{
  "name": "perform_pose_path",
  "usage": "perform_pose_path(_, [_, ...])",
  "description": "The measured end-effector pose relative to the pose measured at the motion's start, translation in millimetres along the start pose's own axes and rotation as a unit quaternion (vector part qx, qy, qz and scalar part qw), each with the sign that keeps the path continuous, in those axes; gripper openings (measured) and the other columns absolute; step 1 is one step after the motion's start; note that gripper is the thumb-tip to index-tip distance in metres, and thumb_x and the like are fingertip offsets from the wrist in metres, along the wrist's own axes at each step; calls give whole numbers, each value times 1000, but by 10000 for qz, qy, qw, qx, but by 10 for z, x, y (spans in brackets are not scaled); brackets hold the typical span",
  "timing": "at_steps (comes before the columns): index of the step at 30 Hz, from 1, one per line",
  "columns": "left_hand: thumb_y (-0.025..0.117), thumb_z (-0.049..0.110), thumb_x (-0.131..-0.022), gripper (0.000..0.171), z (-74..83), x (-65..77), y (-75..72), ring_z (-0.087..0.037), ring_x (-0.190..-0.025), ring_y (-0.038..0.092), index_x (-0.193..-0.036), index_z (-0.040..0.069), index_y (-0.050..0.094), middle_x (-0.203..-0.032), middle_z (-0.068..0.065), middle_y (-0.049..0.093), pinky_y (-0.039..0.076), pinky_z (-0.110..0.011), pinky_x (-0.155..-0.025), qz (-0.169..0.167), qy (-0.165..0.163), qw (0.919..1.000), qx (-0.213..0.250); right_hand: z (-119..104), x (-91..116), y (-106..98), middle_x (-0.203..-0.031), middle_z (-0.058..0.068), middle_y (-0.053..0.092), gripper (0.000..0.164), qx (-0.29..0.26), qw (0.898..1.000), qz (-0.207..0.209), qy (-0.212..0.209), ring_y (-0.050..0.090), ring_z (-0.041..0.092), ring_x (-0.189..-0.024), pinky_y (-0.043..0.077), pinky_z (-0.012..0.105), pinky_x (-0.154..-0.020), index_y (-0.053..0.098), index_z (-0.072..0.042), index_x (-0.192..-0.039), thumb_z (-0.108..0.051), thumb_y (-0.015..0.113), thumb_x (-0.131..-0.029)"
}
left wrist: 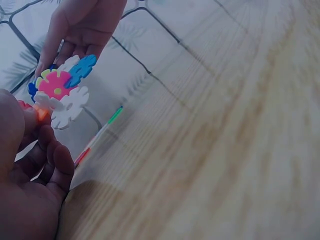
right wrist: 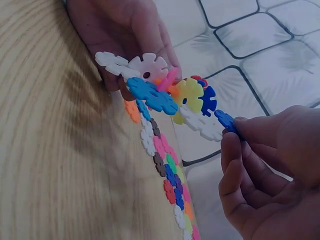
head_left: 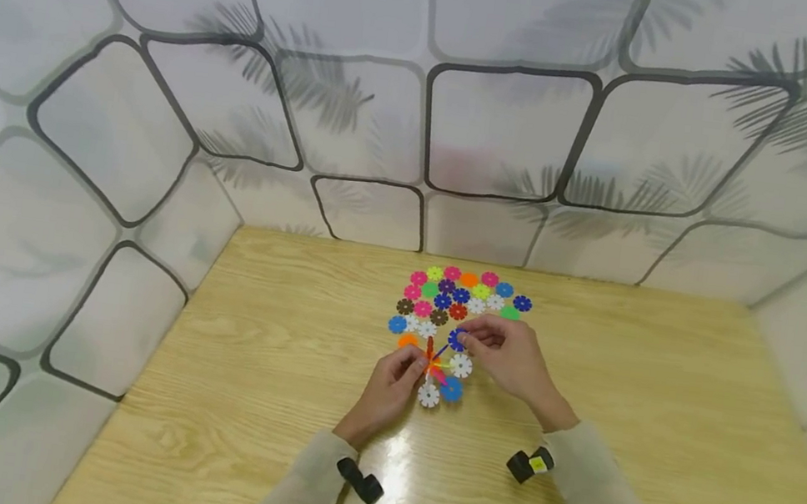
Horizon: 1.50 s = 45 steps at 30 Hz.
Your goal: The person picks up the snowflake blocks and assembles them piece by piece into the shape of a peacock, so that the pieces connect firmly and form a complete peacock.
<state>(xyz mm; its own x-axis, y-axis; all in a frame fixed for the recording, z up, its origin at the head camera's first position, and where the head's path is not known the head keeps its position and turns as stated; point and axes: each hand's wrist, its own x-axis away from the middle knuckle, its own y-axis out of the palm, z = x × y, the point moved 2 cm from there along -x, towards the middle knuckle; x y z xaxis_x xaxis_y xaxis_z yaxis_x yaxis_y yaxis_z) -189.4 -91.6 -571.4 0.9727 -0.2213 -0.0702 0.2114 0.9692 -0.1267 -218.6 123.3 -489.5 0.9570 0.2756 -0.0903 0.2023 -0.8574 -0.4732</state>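
My left hand (head_left: 387, 384) pinches a cluster of interlocked flower-shaped plastic discs (right wrist: 150, 94) by an orange piece near its middle. White, light blue, pink, yellow, red and dark blue discs fan out from it. Between thumb and fingertips of my right hand (head_left: 514, 362) is a loose dark blue notched disc (right wrist: 226, 121), close to the cluster's dark blue disc (right wrist: 209, 101) and a white disc (right wrist: 200, 124). Whether it touches either one, I cannot tell. In the left wrist view, the pink disc (left wrist: 56, 85) and light blue disc (left wrist: 81, 70) face the camera.
Beyond the hands, many loose flower discs (head_left: 443, 301) in mixed colours lie flat in a patch on the wooden table (head_left: 273, 328). A patterned wall (head_left: 509, 130) rises behind the table, with another at the left. Each sleeve has a black wrist camera (head_left: 360, 482).
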Motion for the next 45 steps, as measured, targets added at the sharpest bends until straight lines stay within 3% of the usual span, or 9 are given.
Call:
perform_pose_path(9, [56,10,-113,19,5,-14,-42,-7,-83,55,-104,-1,69,-89,-1,60,47,-20,-77,-36,133,9997,-210,12,-22,94,-100,11,83,11,-29,9993,253,-273,74,12,-79,62,21,-72,83,-5,-110,-8,80,-100])
perform_pose_path(15, [58,11,-113,18,17,-6,-43,-8,-84,55,-105,0,71,-91,-8,62,46,-20,-78,-2,79,9993,-361,-46,14,135,-97,9,83,11,458,9969,450,-453,67,9,-75,58,20,-68,82,-5,-109,-7,80,-99])
perform_pose_path(25, [57,13,-113,19,51,9,-11,-10,-86,56,-108,2,72,-97,-16,66,47,-21,-81,-81,-112,9994,-305,-2,41,139,-102,14,82,12,20,9991,420,-91,74,16,-83,60,19,-74,80,-1,-112,-5,74,-102])
perform_pose_path(33, [58,12,-113,19,17,-3,-6,-9,-84,55,-105,1,71,-91,-10,62,46,-21,-79,-30,-54,9995,-300,-2,49,116,-105,12,81,14,113,9944,1038,-149,74,20,-92,58,16,-82,78,-3,-117,-6,71,-106])
perform_pose_path(39, [59,12,-113,18,32,-2,-28,-10,-87,56,-106,1,72,-94,-12,65,47,-21,-81,32,-38,9996,-282,-14,31,123,-102,12,82,12,157,9977,613,-238,75,17,-84,60,19,-76,80,-3,-113,-7,74,-103])
perform_pose_path(45, [58,13,-113,18,41,9,-27,-10,-88,57,-107,2,72,-96,-13,66,47,-22,-82,17,12,9993,-366,-18,40,183,-99,12,83,9,192,9980,568,-194,75,14,-82,60,19,-74,81,-3,-109,-6,77,-101])
